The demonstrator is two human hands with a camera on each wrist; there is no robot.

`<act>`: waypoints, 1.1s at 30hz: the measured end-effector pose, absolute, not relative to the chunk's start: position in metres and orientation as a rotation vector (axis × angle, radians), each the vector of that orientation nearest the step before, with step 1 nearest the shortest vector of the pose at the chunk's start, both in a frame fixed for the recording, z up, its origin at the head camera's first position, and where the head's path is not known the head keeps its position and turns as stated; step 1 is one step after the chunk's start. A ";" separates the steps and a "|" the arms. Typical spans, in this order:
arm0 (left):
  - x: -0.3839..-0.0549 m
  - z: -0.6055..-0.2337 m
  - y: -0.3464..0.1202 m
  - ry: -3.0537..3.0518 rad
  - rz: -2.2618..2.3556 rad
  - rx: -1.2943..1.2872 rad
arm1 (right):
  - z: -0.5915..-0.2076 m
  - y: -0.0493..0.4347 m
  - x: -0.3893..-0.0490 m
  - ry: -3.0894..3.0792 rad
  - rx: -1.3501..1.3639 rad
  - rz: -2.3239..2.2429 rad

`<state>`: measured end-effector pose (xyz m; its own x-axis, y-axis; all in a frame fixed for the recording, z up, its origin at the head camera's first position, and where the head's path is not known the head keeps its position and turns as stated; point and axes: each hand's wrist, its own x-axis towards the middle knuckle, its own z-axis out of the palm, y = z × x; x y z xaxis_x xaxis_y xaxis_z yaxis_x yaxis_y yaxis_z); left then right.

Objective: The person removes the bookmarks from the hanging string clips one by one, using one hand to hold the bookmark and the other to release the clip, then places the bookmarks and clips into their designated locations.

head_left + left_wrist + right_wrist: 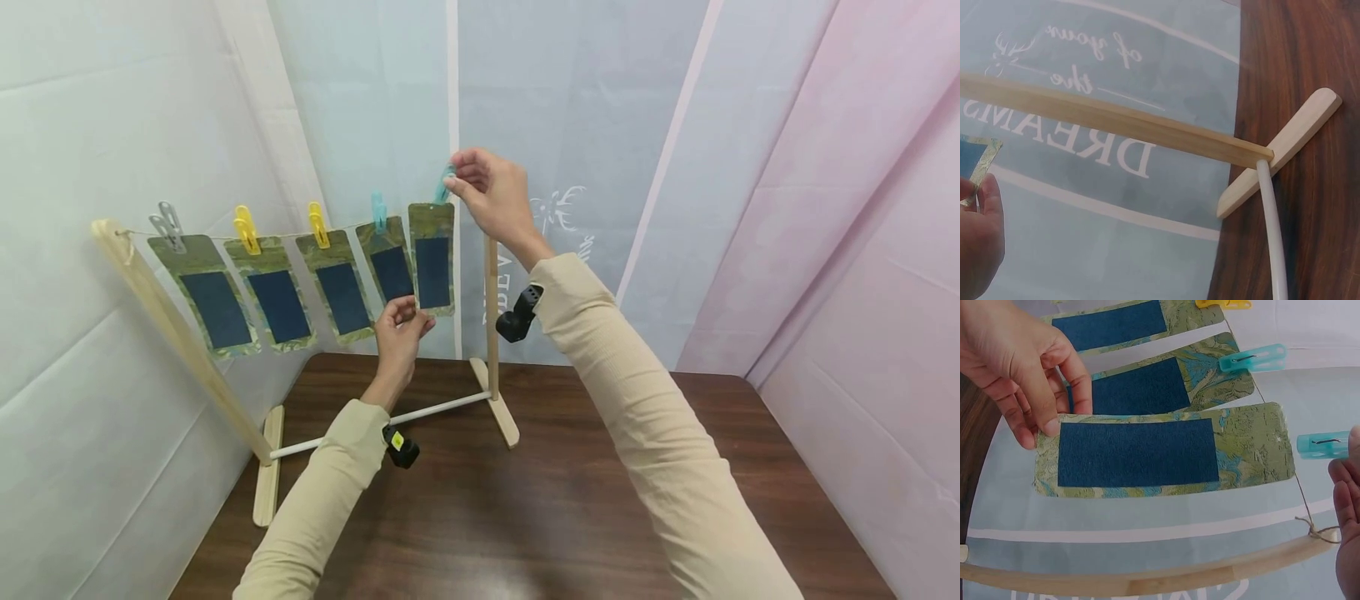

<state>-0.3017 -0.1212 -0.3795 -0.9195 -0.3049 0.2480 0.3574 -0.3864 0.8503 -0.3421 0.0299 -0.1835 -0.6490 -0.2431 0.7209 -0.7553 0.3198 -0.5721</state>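
My left hand [400, 337] pinches the lower edge of a green patterned card [432, 271] with a dark blue rectangle on it. This card hangs upright at the right end of a string, overlapping the neighbouring card [392, 271]. Above its top edge, my right hand [495, 193] pinches a teal clothespin [1321, 445] between thumb and fingers. A small gap shows between that clothespin and the card in the right wrist view. Another teal clothespin [1254, 358] grips the neighbouring card on the string.
Further left hang several similar cards [277, 304], under yellow clothespins [318, 225] and a grey one [168, 227]. The string runs between two wooden posts [492, 317], joined low down by a white rod [442, 408]. The stand is on a dark wooden table [585, 492], with curtains behind.
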 end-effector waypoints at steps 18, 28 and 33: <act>-0.291 -0.382 -0.120 -1.524 -2.338 -0.077 | -0.197 0.057 -0.335 -2.090 0.859 1.457; -0.285 -0.385 -0.119 -1.511 -2.368 -0.100 | -0.205 0.079 -0.325 -2.150 0.862 1.489; -0.280 -0.385 -0.119 -1.518 -2.368 -0.095 | -0.200 0.085 -0.305 -2.178 0.851 1.470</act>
<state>-0.2803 -0.1195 -0.3853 -0.9448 -0.2349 0.2286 0.3058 -0.3802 0.8729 -0.3047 0.0846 -0.2002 -0.7458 -0.2715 0.6083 -0.6657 0.2703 -0.6955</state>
